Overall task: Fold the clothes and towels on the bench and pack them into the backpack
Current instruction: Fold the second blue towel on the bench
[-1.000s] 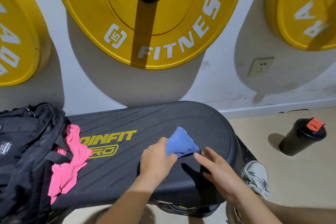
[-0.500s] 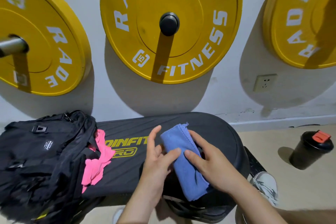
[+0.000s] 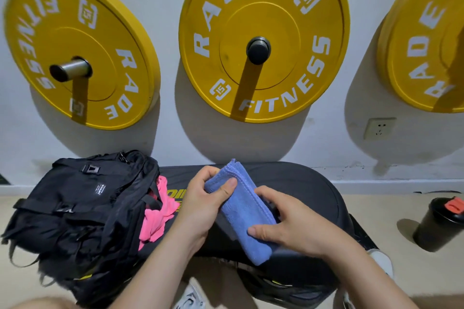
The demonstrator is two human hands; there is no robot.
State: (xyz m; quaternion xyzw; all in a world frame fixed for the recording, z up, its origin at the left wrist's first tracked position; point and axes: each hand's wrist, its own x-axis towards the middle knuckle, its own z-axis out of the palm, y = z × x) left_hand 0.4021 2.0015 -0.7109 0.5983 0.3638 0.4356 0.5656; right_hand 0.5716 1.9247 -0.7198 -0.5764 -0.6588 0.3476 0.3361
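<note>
On your black padded bench, the yellow lettering is mostly covered by your left hand and the crumpled pink garment, so you cannot read it. That garment is itself partly hidden by the black fabric backpack at the bench's left end, whose small white label is too small to read. Your right hand covers the right edge of the folded blue towel. Right of the bench, the frame edge cuts off the black shaker bottle with a red cap. Above the bench's right end, it also cuts the rightmost yellow weight plate. A white shoe shows only partly behind the bench.
</note>
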